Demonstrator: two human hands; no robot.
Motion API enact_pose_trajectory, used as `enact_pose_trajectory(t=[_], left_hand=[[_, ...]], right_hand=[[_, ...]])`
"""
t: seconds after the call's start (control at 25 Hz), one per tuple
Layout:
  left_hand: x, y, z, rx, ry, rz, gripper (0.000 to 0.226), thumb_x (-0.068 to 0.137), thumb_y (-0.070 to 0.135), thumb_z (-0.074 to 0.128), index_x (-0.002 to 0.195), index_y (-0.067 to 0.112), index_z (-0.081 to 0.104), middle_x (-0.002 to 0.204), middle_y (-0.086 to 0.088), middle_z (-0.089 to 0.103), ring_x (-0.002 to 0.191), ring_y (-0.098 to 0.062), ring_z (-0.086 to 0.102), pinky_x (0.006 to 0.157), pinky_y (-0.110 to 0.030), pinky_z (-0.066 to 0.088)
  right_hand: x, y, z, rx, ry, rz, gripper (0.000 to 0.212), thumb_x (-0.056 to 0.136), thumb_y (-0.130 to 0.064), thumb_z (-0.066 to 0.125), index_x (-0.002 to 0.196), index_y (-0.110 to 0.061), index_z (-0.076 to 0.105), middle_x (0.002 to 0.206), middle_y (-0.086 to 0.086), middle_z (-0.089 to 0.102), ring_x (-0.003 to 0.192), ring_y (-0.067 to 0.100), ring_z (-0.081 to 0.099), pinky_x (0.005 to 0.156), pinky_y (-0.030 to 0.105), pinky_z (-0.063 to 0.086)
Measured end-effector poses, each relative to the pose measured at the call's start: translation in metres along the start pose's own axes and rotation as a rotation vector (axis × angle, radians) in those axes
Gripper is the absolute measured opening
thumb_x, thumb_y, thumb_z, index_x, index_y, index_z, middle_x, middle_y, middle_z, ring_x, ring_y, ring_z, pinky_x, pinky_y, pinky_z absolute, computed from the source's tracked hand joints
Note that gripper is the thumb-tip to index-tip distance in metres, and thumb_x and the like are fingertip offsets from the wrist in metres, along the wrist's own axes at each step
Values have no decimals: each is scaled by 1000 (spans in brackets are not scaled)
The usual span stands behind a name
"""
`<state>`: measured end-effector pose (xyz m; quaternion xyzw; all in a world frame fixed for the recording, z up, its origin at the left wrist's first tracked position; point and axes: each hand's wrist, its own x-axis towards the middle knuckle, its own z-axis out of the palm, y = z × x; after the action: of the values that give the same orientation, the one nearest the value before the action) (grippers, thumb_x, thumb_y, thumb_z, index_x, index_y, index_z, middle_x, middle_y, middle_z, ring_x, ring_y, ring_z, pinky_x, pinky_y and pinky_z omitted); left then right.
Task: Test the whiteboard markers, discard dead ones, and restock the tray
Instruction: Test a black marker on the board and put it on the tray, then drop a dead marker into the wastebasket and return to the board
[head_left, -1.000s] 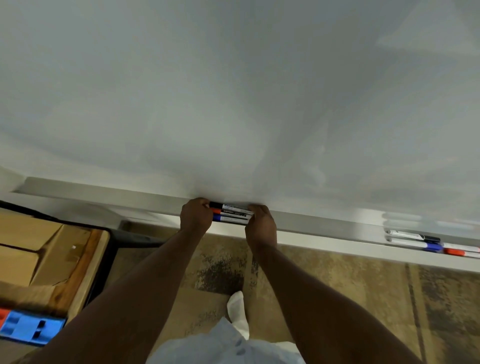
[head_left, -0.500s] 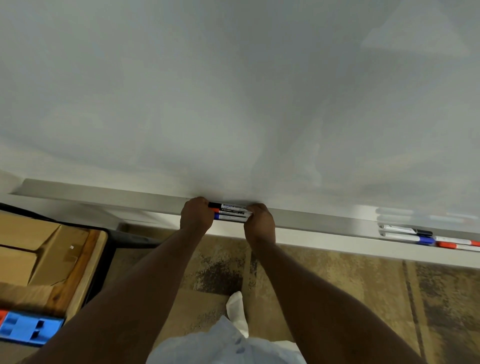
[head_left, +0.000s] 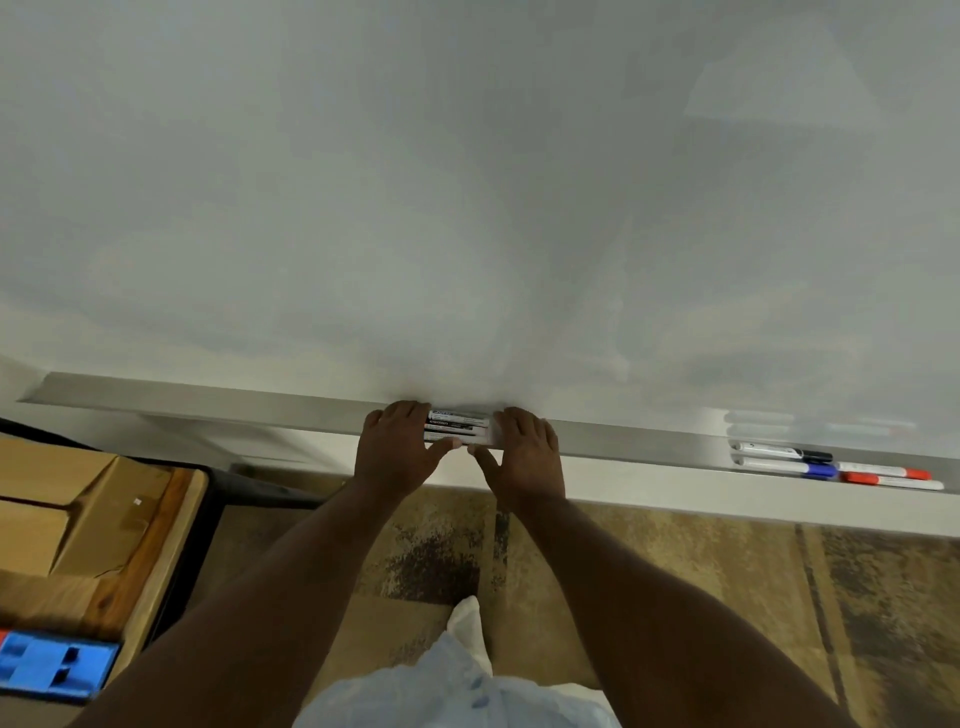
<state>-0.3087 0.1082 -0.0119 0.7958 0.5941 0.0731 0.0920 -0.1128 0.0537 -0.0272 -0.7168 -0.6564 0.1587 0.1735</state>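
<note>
WHITEBOARD UPKEEP: A person's left hand (head_left: 397, 454) and right hand (head_left: 525, 460) bracket a small cluster of markers (head_left: 457, 427) lying lengthwise in the tray (head_left: 208, 408) at the foot of the whiteboard (head_left: 467, 208). The fingers of both hands lie nearly straight over the cluster's two ends, with the thumbs reaching toward each other along the tray's front edge; neither hand is curled round a marker. Well apart to the right, loose markers (head_left: 818, 470) with black, blue and red caps rest in the same tray. A cardboard box (head_left: 67, 509) sits on a wooden surface (head_left: 150, 545) at lower left. The step in hand appears to be restocking, with the cluster being squared into place. No test strokes show on the board. The next move likely calls for letting go without rolling the cluster, then attending to the loose markers.
</note>
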Motion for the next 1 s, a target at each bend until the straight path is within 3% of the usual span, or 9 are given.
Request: enact_pose_trajectory(t=[0.16, 0.28, 0.48, 0.72, 1.0], left_hand=[[-10, 20, -1, 37, 4, 37, 83, 83, 77, 47, 133, 12, 57, 136, -7, 59, 130, -25, 50, 107, -44, 36], [-20, 46, 0, 22, -64, 36, 95, 83, 83, 26, 148, 14, 41, 153, -7, 42, 144, -24, 34, 116, -44, 26], [-35, 98, 11, 6, -103, 75, 101, 82, 83, 12, 155, 13, 23, 162, -6, 17, 151, -21, 9, 121, -43, 11], [-50, 193, 29, 61, -86, 136, 98, 87, 82, 14, 154, 12, 28, 161, -5, 20, 150, -20, 9, 122, -47, 11], [-65, 312, 56, 69, -84, 124, 94, 89, 81, 16, 157, 17, 15, 164, 0, 8, 150, -14, -3, 121, -43, 1]], right_hand=[[-15, 13, -15, -82, 11, -8, 77, 92, -70, 44, 148, -17, 39, 155, 6, 38, 147, 25, 27, 123, 48, 14], [-28, 28, -31, -125, -29, 9, 87, 93, -76, 34, 156, -17, 26, 164, 6, 22, 153, 24, 12, 124, 49, 7], [-56, 68, -58, -163, -93, 57, 94, 92, -81, 22, 160, -19, 5, 168, 2, -3, 154, 20, -9, 123, 48, -7], [-96, 144, -111, -197, -87, 70, 95, 91, -82, 17, 160, -20, 1, 166, 0, -14, 154, 21, -12, 122, 49, -11], [-129, 248, -168, -247, -43, 62, 95, 90, -84, 17, 161, -23, 0, 166, -2, -16, 152, 19, -18, 120, 47, -16]])
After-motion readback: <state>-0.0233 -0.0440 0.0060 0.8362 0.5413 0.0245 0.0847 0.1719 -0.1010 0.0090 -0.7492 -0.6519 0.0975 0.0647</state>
